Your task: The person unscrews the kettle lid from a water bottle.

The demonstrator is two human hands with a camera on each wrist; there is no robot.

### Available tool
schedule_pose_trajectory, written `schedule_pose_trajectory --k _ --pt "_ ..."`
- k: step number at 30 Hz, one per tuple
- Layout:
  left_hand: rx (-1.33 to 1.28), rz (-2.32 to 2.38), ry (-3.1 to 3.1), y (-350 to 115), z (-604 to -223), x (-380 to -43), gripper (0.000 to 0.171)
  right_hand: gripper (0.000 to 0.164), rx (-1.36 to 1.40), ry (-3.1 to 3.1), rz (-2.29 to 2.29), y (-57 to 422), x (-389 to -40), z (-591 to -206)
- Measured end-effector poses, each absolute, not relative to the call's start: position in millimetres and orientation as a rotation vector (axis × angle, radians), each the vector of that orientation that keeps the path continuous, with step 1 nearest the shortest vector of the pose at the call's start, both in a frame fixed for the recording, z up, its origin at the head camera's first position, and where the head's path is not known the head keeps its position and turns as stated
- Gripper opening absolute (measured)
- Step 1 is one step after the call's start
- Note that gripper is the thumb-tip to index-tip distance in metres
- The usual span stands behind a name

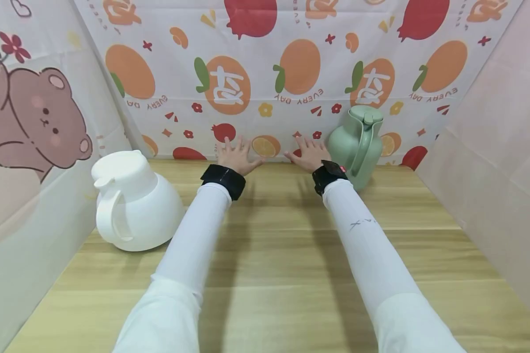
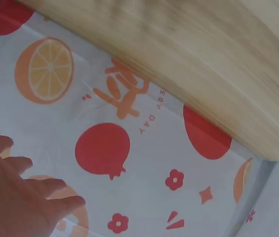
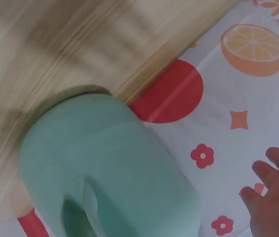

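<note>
Right grip [image 1: 311, 156]: bare hand, fingers spread apart, holding nothing. Position is just left of the green jug [image 1: 352, 144], as the wearer sees it; contact between the two cannot be confirmed. Left grip [image 1: 236, 159]: likewise spread and unloaded, farther left of the green jug. Whether either grip touches the printed cloth [image 1: 265, 117] cannot be determined.

Principal hazard, as assessed: the right wrist strap [image 1: 329, 177] overlaps the green jug in the head view, and the right wrist view shows that jug's body close by. An outward swing of the wrist could tip the upright jug or shove it into the cloth behind. Its handle [image 1: 365, 147] faces the wearer, so the strap could snag there when drawn back.

Second hazard: the white jug [image 1: 145, 211] stands upright, well left of the green jug and nearer the wearer. The left sleeve [image 1: 194, 245] passes just beside it; a careless pull towards that side could knock it over. Interiors of both jugs are hidden, so a spill cannot be excluded.

The tabletop [image 1: 287, 274] before the green jug looks smooth; a bumped jug may slide.
</note>
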State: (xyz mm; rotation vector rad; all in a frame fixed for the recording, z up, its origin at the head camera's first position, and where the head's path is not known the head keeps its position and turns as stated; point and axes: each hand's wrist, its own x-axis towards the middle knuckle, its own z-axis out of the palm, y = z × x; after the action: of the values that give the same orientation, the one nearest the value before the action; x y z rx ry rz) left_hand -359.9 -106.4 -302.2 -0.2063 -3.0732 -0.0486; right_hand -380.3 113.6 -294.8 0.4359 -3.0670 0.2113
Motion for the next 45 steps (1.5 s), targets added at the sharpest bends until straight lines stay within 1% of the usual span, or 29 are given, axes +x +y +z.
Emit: schedule_pose_trajectory --k 2,4,7,9,10,12,15,17,20,24,26,28,29,33,36,39,45 --pt "-0.211 -0.006 -3.045 -106 -301 -357 0.08 0.076 0.458 -3.071 0.258 110 -378 -294" --pt "-0.198 -0.034 -2.937 -105 -299 -350 0.067 0.073 0.501 -3.073 0.367 105 -375 -293" --pt "-0.204 -0.2 -2.691 -107 -296 -324 0.044 0.057 0.658 -3.048 0.546 91 -368 -296" --pt "-0.23 -0.356 -2.537 -110 -295 -295 0.033 0.042 0.795 -3.013 0.644 78 -361 -301" --pt "-0.252 -0.427 -2.486 -113 -295 -278 0.032 0.036 0.872 -2.991 0.669 71 -358 -304" --pt "-0.293 -0.552 -2.394 -121 -296 -242 0.03 0.03 1.001 -2.94 0.707 54 -352 -314" --pt "-0.236 -0.737 -2.229 -140 -301 -194 0.026 0.025 1.137 -2.897 0.763 27 -340 -326" --pt "-0.132 -0.855 -2.06 -159 -306 -171 0.024 0.024 1.204 -2.881 0.818 7 -330 -331" --pt "0.085 -0.919 -1.843 -196 -318 -151 0.024 0.024 1.265 -2.85 0.932 -28 -316 -333" --pt "0.33 -0.932 -1.777 -244 -338 -142 0.024 0.033 1.215 -2.805 1.138 -74 -303 -338" --pt "0.388 -1.01 -1.802 -259 -347 -142 0.021 0.039 1.155 -2.781 1.289 -94 -298 -340" --pt "0.411 -1.186 -1.815 -267 -354 -144 0.015 0.046 1.117 -2.759 1.431 -110 -295 -341" --pt "0.41 -1.294 -1.805 -270 -357 -145 0.015 0.048 1.114 -2.744 1.485 -118 -294 -342" --pt "0.402 -1.719 -1.621 -276 -361 -151 0.034 0.052 1.131 -2.721 1.642 -137 -292 -345" --pt "0.36 -1.897 -1.444 -279 -361 -155 0.044 0.052 1.16 -2.713 1.698 -143 -292 -347" --pt "0.327 -1.967 -1.401 -278 -360 -157 0.048 0.051 1.2 -2.686 1.785 -145 -292 -352" --pt "0.328 -1.988 -1.398 -269 -359 -160 0.05 0.052 1.196 -2.62 1.886 -144 -291 -360"
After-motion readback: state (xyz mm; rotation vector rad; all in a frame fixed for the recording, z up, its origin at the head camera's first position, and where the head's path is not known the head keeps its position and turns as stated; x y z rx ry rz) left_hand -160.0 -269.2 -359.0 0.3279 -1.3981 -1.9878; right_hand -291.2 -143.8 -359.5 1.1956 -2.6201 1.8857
